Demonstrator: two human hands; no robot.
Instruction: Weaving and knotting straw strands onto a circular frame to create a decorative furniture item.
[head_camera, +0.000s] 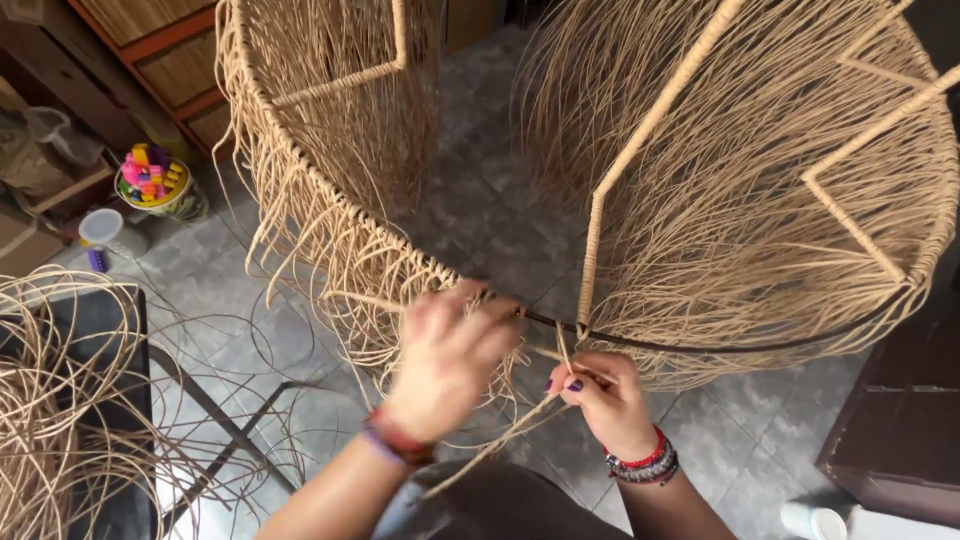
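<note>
A large round frame (600, 215) wrapped and hung with tan rattan strands fills the upper view. Its dark metal rim (700, 347) runs across the middle, bare on the right and woven on the left. My left hand (447, 360), blurred by motion, is at the rim where the weaving ends, fingers closed around strands. My right hand (605, 395) pinches a tan rattan strand (500, 440) just below the rim; the strand trails down to the left.
A loose bundle of rattan strands (50, 400) lies on a dark stool at left. A tub of coloured clips (155, 180) and a white lidded cup (100, 228) stand on the grey tiled floor. Dark furniture (900, 420) sits at right.
</note>
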